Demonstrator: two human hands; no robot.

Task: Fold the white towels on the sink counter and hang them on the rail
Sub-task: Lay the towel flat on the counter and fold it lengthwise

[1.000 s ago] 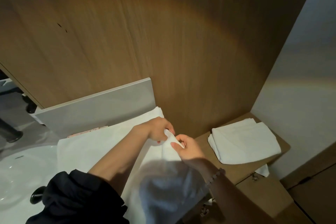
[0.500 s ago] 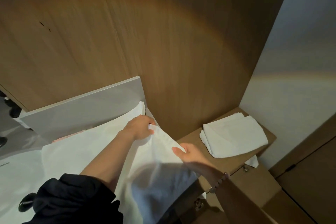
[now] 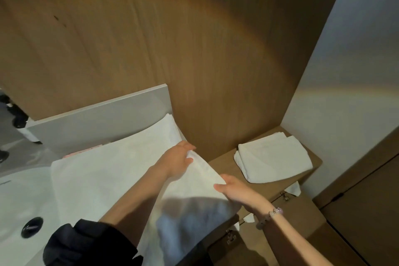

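At the right of the sink (image 3: pixel 21 190), my left hand (image 3: pixel 177 161) pinches the far corner of the spread towel (image 3: pixel 97 175) between thumb and fingers. My right hand (image 3: pixel 237 190) grips its near edge, thumb on top. A folded towel (image 3: pixel 274 162) rests on the wooden shelf (image 3: pixel 220 164), apart from both hands.

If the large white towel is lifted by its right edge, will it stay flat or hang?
Probably it hangs limp: the towel sags downward near the right hand. It looks thin, so likely light. The left hand holds the same edge, suggesting it droops unsupported.
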